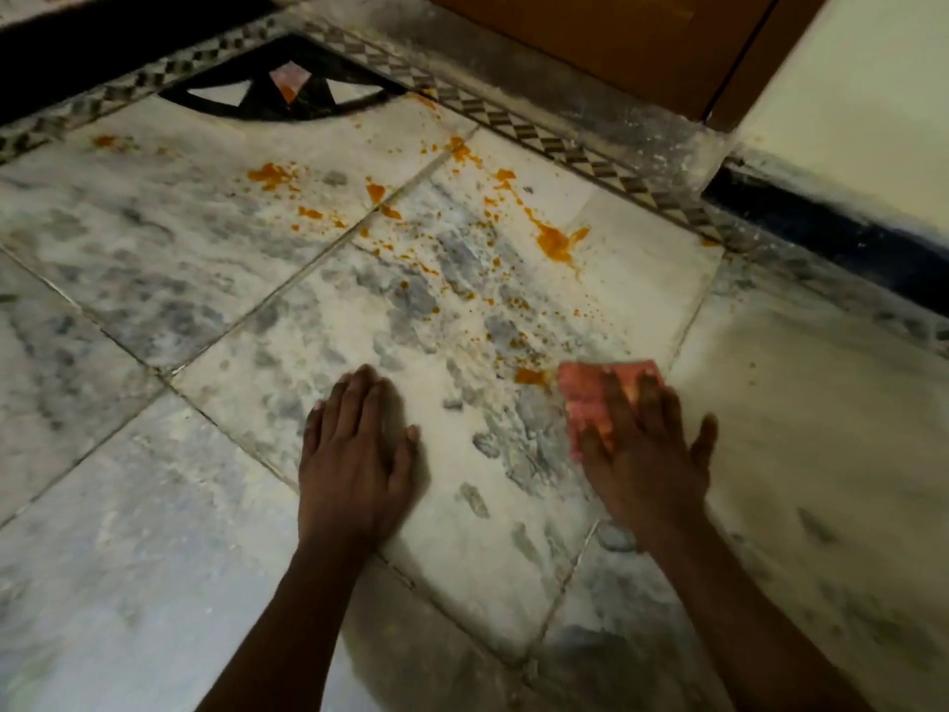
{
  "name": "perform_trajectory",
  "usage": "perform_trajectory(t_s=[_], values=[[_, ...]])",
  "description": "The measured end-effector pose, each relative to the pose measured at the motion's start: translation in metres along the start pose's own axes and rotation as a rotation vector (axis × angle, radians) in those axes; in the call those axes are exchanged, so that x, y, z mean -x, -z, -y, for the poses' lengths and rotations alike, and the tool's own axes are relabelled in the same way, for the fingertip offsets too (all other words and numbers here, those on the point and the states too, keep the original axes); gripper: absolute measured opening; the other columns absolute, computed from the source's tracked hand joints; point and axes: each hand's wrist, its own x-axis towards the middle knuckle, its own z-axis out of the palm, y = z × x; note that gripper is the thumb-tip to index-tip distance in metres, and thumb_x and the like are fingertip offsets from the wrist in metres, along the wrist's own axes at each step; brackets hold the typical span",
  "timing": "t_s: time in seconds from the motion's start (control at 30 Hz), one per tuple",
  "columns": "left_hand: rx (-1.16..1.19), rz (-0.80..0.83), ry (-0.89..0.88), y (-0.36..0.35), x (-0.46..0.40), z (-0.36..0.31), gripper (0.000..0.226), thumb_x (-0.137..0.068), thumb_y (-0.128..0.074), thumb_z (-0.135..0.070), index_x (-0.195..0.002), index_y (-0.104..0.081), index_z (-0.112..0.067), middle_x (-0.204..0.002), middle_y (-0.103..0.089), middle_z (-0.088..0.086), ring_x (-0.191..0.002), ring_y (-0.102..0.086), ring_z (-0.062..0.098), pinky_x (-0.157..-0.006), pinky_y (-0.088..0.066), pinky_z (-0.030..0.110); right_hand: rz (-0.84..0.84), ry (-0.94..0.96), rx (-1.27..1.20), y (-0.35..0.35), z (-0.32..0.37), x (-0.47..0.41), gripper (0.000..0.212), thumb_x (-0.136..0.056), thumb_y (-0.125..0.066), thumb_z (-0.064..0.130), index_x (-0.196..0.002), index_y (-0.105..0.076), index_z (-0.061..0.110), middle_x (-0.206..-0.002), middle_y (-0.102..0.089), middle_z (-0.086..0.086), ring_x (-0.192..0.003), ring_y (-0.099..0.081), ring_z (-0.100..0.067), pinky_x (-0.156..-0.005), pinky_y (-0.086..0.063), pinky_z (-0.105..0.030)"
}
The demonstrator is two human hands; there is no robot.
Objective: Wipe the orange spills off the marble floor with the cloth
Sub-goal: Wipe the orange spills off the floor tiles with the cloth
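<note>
Orange spills are scattered over the white-grey marble floor. The largest blot lies at the upper right, another patch at the upper left, and a small one sits just left of the cloth. A pink cloth lies flat on the floor under my right hand, which presses on it with fingers spread and straight. My left hand rests flat on the bare marble to the left, fingers together.
A black-and-white patterned border runs diagonally across the far floor, with a black inlay motif in it. Behind stand a brown wooden door and a cream wall with a dark skirting.
</note>
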Motion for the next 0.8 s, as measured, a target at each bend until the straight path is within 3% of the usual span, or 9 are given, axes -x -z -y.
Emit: perform_trajectory(t_s=[0.07, 0.17, 0.23, 0.33, 0.4, 0.53, 0.63, 0.73, 0.8], values=[[0.010, 0.012, 0.003, 0.001, 0.001, 0.000, 0.064, -0.100, -0.047, -0.049, -0.153, -0.051, -0.012, -0.168, -0.039, 0.007, -0.156, -0.035, 0.029, -0.126, -0.025, 0.048, -0.064, -0.018, -0.053, -0.008, 0.019, -0.026, 0.079, -0.093, -0.028, 0.061, -0.164, -0.039, 0.027, -0.175, -0.024, -0.016, -0.160, -0.023, -0.044, -0.126, -0.015, -0.067], [0.004, 0.027, 0.006, 0.002, 0.003, 0.000, 0.064, -0.101, -0.047, -0.048, -0.153, -0.050, -0.012, -0.169, -0.037, 0.007, -0.157, -0.034, 0.028, -0.126, -0.026, 0.049, -0.082, 0.031, -0.078, -0.017, 0.051, -0.051, 0.075, -0.094, -0.037, 0.053, -0.158, -0.046, 0.015, -0.175, -0.024, -0.016, -0.160, -0.024, -0.043, -0.126, -0.020, -0.065], [0.005, 0.014, -0.002, 0.002, 0.002, -0.001, 0.064, -0.101, -0.046, -0.048, -0.153, -0.050, -0.013, -0.169, -0.037, 0.007, -0.157, -0.034, 0.027, -0.126, -0.026, 0.048, -0.087, 0.089, -0.086, -0.015, 0.065, -0.051, 0.076, -0.093, -0.037, 0.052, -0.163, -0.040, 0.022, -0.174, -0.028, -0.013, -0.160, -0.027, -0.041, -0.124, -0.025, -0.065], [-0.002, 0.013, -0.003, 0.002, 0.002, -0.001, 0.064, -0.100, -0.045, -0.048, -0.153, -0.050, -0.012, -0.169, -0.037, 0.007, -0.157, -0.035, 0.027, -0.126, -0.027, 0.049, -0.077, 0.220, -0.031, -0.016, 0.060, -0.019, 0.072, -0.099, -0.038, 0.054, -0.167, -0.024, 0.040, -0.177, -0.023, -0.005, -0.164, -0.017, -0.035, -0.124, -0.026, -0.060], [-0.003, 0.006, 0.003, 0.004, 0.001, -0.002, 0.065, -0.100, -0.045, -0.047, -0.153, -0.051, -0.011, -0.169, -0.037, 0.008, -0.157, -0.035, 0.028, -0.126, -0.028, 0.049, -0.042, 0.281, -0.009, -0.011, 0.043, 0.004, 0.067, -0.102, -0.036, 0.058, -0.166, -0.025, 0.044, -0.177, -0.023, 0.000, -0.165, -0.015, -0.030, -0.125, -0.027, -0.057], [-0.003, 0.016, 0.002, 0.005, 0.000, -0.002, 0.065, -0.100, -0.045, -0.045, -0.154, -0.051, -0.010, -0.170, -0.035, 0.009, -0.158, -0.033, 0.028, -0.127, -0.027, 0.049, -0.007, 0.026, -0.034, -0.006, 0.030, -0.038, 0.070, -0.098, -0.026, 0.064, -0.164, -0.034, 0.043, -0.176, -0.024, -0.007, -0.163, -0.018, -0.038, -0.123, -0.028, -0.061], [-0.015, 0.036, -0.002, 0.002, -0.003, -0.001, 0.065, -0.100, -0.046, -0.042, -0.156, -0.048, -0.009, -0.171, -0.033, 0.010, -0.159, -0.030, 0.028, -0.127, -0.027, 0.050, 0.079, -0.118, -0.114, -0.004, 0.080, -0.087, 0.076, -0.090, -0.014, 0.068, -0.164, -0.016, 0.052, -0.180, -0.005, -0.007, -0.164, 0.000, -0.040, -0.128, -0.012, -0.065], [0.001, 0.032, -0.013, 0.002, -0.002, -0.001, 0.065, -0.100, -0.048, -0.040, -0.157, -0.047, -0.009, -0.172, -0.030, 0.010, -0.160, -0.027, 0.028, -0.127, -0.027, 0.051, 0.101, 0.186, -0.022, -0.004, 0.108, -0.062, 0.066, -0.098, -0.021, 0.065, -0.162, -0.009, 0.060, -0.180, 0.001, -0.001, -0.165, 0.003, -0.036, -0.127, -0.011, -0.062], [-0.018, 0.052, -0.021, 0.002, -0.003, 0.000, 0.065, -0.100, -0.049, -0.039, -0.157, -0.047, -0.008, -0.172, -0.029, 0.010, -0.160, -0.027, 0.028, -0.126, -0.028, 0.052, 0.088, 0.355, -0.008, 0.003, 0.088, -0.019, 0.060, -0.103, -0.033, 0.061, -0.162, -0.022, 0.058, -0.179, -0.014, -0.002, -0.165, -0.007, -0.034, -0.126, -0.019, -0.059]])
